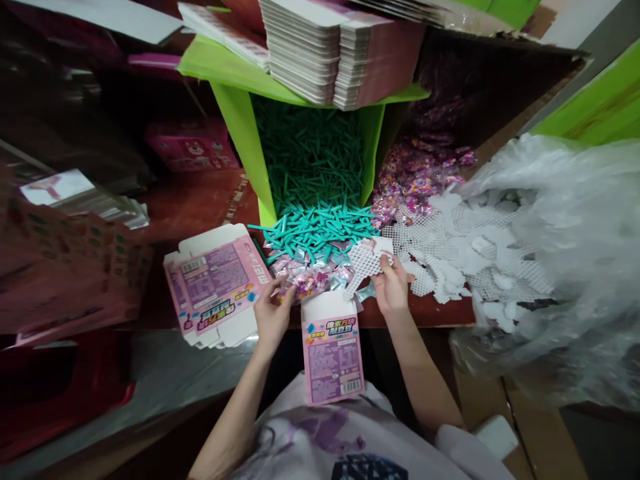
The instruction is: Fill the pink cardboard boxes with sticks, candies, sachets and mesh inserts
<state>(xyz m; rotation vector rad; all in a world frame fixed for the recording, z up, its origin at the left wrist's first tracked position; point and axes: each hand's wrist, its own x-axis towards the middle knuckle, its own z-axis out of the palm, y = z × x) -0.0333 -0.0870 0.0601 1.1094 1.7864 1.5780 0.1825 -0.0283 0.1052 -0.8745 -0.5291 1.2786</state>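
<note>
Two hands [273, 313] [391, 288] gathering: left pinches sparkly bead packet [306, 285], right grips white mesh sheet [369, 261]; open pink carton [332, 357] at six o'clock gets them.

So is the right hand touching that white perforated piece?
Touching. The head view shows the right hand with its fingers closed on the lower edge of the white perforated piece, no gap between them.

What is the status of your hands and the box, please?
Left hand on a bead packet. Right hand holds a white mesh piece. Pink box open at lap.
</note>
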